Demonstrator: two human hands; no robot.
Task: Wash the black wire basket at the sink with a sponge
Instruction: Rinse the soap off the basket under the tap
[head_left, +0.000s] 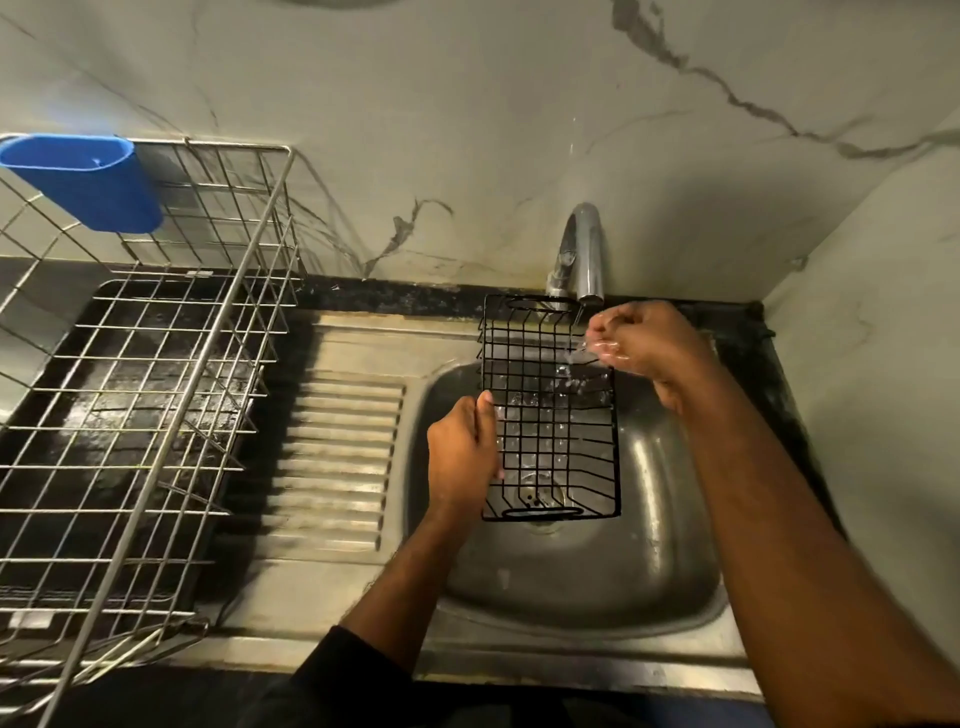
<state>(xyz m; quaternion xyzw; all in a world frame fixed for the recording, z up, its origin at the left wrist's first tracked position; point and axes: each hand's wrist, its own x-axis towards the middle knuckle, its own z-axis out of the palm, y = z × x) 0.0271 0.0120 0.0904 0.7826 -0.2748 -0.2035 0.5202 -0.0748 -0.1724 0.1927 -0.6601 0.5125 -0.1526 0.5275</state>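
Black wire basket (550, 410) held over steel sink (582, 571), long axis running from tap (579, 254) toward person. Left hand (462, 452) grips left long rim. Right hand (639, 338) at far right corner under running water, fingers curled; hold on wire unclear. No sponge visible.

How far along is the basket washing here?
Under way: the left hand grips the black wire basket over the sink, water runs from the tap onto it, and the right hand is in the stream. No sponge shows, so scrubbing looks left to do.
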